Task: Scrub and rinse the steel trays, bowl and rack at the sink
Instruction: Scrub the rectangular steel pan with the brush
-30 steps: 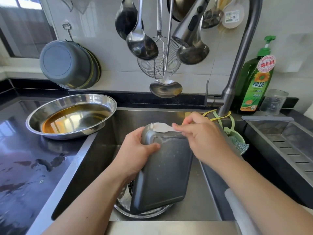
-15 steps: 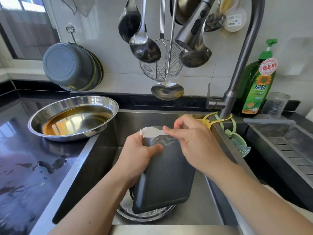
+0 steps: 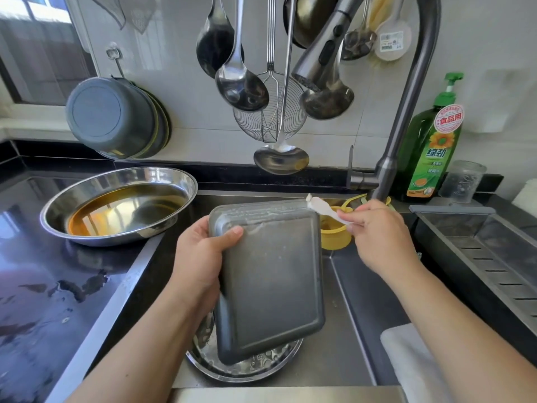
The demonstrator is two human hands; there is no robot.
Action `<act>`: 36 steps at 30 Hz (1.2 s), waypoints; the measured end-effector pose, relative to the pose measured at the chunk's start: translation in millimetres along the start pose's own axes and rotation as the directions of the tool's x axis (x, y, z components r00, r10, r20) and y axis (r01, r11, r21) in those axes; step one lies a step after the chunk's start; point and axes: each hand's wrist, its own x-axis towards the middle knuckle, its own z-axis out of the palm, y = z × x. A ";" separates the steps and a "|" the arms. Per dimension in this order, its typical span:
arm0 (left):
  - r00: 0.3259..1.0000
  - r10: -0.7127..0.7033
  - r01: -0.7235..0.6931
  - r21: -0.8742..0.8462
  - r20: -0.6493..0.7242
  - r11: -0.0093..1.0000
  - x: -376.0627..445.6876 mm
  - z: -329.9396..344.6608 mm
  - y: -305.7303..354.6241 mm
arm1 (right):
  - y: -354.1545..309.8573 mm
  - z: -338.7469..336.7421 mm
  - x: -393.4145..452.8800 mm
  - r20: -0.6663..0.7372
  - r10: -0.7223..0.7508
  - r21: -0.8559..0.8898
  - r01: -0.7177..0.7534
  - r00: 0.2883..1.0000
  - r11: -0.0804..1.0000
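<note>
A rectangular steel tray (image 3: 270,283) stands tilted on its lower edge in the sink, its underside facing me. My left hand (image 3: 200,254) grips its upper left corner, thumb on the underside. My right hand (image 3: 380,239) pinches a small white brush (image 3: 319,206), whose foamy head touches the tray's upper right corner. Foam streaks run along the tray's top edge. Under the tray lies a round steel dish (image 3: 247,366) with soapy water. A wide steel bowl (image 3: 119,205) holding brown liquid sits on the black counter to the left.
The faucet (image 3: 401,117) arches over the sink, spray head hanging above the tray. Ladles and a wire skimmer (image 3: 270,120) hang on the wall. A green detergent bottle (image 3: 433,146) and a glass jar (image 3: 462,181) stand at the right. A yellow cup (image 3: 334,237) sits behind the tray, a drain rack (image 3: 488,257) right.
My right hand slid the brush from the tray's upper left to its upper right corner. The tray has turned so more of its underside faces me.
</note>
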 end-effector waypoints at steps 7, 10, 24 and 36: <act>0.996 -0.065 0.058 -0.128 -0.057 0.990 2.8 -2.3 5.4 | 0.4 4.8 -1.0 0.071 0.044 0.092 -0.050 0.997 0.994; 0.991 -0.077 0.056 -0.185 -0.110 0.981 6.0 -5.7 9.6 | -3.7 10.8 -6.3 0.149 0.044 0.055 -0.053 0.988 0.997; 0.995 -0.092 0.085 -0.135 -0.045 0.987 2.1 -1.0 7.1 | -19.3 6.6 -12.6 0.109 -0.027 0.076 0.018 0.994 0.997; 1.000 0.018 -0.018 -0.059 -0.009 0.998 -2.8 10.7 0.2 | -29.2 -0.2 -19.9 -0.105 -0.038 0.078 0.047 0.994 0.996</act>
